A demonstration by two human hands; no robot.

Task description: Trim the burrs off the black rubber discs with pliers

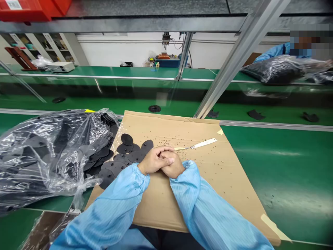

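My left hand [154,160] lies on top of my right hand [173,168], both clasped together and resting on a sheet of brown cardboard [182,194]. Neither hand holds anything I can see. Both arms are in light blue sleeves. Just left of my hands lie several flat black round discs [127,139]. A small knife with a white handle [201,143] lies on the cardboard a little beyond and to the right of my hands.
A clear plastic bag [44,152] full of black discs spills open at the left. Black crumbs dot the cardboard. Beyond runs a green conveyor [273,107] with scattered black parts and a slanted metal post [229,66]. Another person in blue sits far right behind a dark bag [273,69].
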